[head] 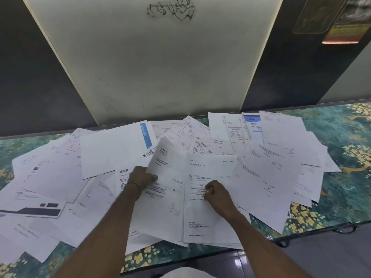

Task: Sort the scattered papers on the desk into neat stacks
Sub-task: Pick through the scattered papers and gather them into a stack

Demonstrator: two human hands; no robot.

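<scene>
Many white printed papers point(112, 155) lie scattered and overlapping across the desk point(341, 127). My left hand point(141, 177) grips the left edge of a thin bundle of sheets point(166, 177), thumb on top, lifting that side off the pile. My right hand point(216, 192) rests with curled fingers on a printed form point(210, 167) that tops a small stack in front of me; its fingertips pinch at the sheet. The lower sheets of that stack are mostly hidden.
The desk has a teal floral cover, bare at the far right and along the front edge point(313, 221). A dark wall with a pale panel point(156, 67) stands right behind the desk. A sheet with a blue stripe point(145, 135) lies at the back.
</scene>
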